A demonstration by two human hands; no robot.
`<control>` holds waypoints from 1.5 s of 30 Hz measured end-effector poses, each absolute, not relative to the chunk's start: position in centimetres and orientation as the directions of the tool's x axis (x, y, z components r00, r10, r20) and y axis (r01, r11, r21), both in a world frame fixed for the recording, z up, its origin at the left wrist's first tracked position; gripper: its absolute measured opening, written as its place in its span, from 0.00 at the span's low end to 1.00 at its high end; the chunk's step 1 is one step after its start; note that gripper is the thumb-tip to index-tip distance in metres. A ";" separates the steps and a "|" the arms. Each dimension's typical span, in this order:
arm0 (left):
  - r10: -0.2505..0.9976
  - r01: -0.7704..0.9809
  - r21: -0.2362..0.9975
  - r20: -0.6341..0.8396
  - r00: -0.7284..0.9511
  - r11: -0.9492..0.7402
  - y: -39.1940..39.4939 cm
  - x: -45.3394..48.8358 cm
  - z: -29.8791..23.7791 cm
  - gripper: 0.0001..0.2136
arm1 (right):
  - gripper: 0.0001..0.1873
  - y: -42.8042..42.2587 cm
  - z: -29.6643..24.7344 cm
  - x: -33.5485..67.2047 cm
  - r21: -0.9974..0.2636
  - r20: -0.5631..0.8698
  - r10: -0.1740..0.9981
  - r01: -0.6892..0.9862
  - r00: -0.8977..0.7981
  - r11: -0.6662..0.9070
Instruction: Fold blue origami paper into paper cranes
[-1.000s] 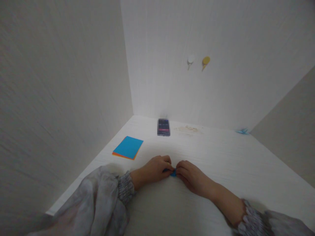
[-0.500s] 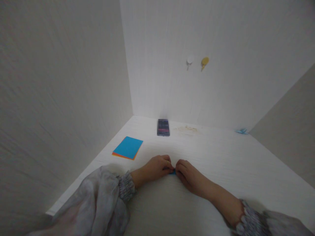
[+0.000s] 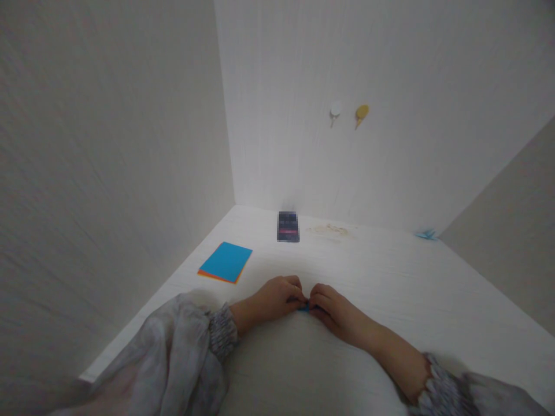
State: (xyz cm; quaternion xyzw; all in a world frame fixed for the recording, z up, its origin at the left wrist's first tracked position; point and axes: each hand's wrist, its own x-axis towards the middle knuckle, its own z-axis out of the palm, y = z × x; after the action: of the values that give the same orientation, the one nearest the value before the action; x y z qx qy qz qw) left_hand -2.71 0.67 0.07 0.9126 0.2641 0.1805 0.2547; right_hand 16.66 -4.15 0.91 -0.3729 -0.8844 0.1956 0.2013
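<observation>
A small piece of blue paper (image 3: 304, 308) lies between my hands just above the white table, mostly hidden by my fingers. My left hand (image 3: 280, 299) is closed on its left part, with a ring on one finger. On the other side my right hand (image 3: 333, 309) pinches the same paper, its fingers curled together. The fingertips of both hands nearly meet. How the paper is folded cannot be made out. Left of my left hand lies a stack of square coloured paper (image 3: 226, 262), blue on top with orange and yellow edges showing beneath.
A dark pixelated rectangular object (image 3: 288, 227) rests near the back wall. In the far right corner sits a light blue folded paper shape (image 3: 426, 234). A white hook (image 3: 335, 110) and a yellow hook (image 3: 362, 112) are on the back wall. The table (image 3: 390, 283) has a brownish mark at the back.
The whole view has shifted down very slightly. Both hands keep hold of the blue paper, with hardly any movement of the fingers.
</observation>
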 end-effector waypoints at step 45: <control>0.634 0.386 0.676 0.157 0.757 -0.628 0.5 -2.6 0.2 0.06 | 0.04 -3.0 0.2 16.6 -0.690 0.177 0.819 0.525 -0.545 0.498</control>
State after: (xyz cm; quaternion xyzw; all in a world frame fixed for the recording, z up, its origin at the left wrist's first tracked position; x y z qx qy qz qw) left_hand -2.64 0.55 0.19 0.8811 0.2893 0.1943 0.3196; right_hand 16.64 -2.96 0.19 -0.4056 -0.8285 0.2937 0.2507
